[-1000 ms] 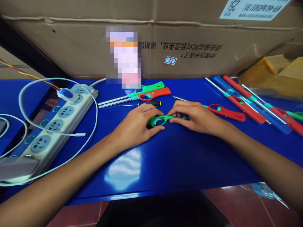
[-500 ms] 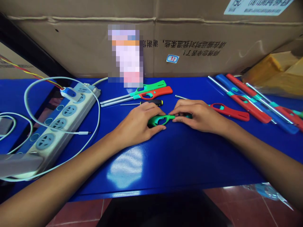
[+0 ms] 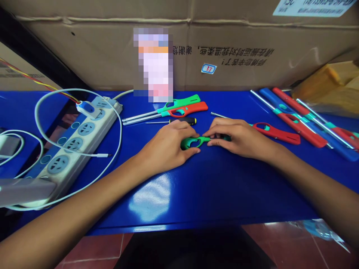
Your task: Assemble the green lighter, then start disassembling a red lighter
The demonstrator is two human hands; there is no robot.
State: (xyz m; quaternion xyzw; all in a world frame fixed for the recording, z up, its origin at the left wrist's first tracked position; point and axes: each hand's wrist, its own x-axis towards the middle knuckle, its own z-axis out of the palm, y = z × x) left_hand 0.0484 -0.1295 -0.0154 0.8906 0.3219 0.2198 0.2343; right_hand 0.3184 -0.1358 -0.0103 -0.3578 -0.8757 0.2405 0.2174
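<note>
My left hand (image 3: 174, 144) is closed around the handle of a green utility lighter (image 3: 199, 140), its thumb along the near side. My right hand (image 3: 234, 136) pinches the narrow front end of that lighter between thumb and fingertips. A dark teal piece (image 3: 226, 138) shows under the right fingers, mostly hidden. Just beyond the left hand lies a screwdriver (image 3: 187, 120) with a black and yellow handle. Behind it, a green lighter (image 3: 193, 99) and an orange-red lighter (image 3: 198, 107) lie side by side. A red lighter (image 3: 283, 134) lies behind the right hand, its metal tube partly covered.
Several red and blue lighters (image 3: 314, 136) lie in a group at the right. A power strip (image 3: 92, 125) with a looped white cable (image 3: 121, 127) occupies the left. A large cardboard box (image 3: 238, 74) stands along the back of the blue table (image 3: 224, 194). A blurred upright object (image 3: 157, 71) leans there.
The view has shifted slightly, so the scene sits a little farther right. Both hands keep their hold on the green lighter, with little visible movement.
</note>
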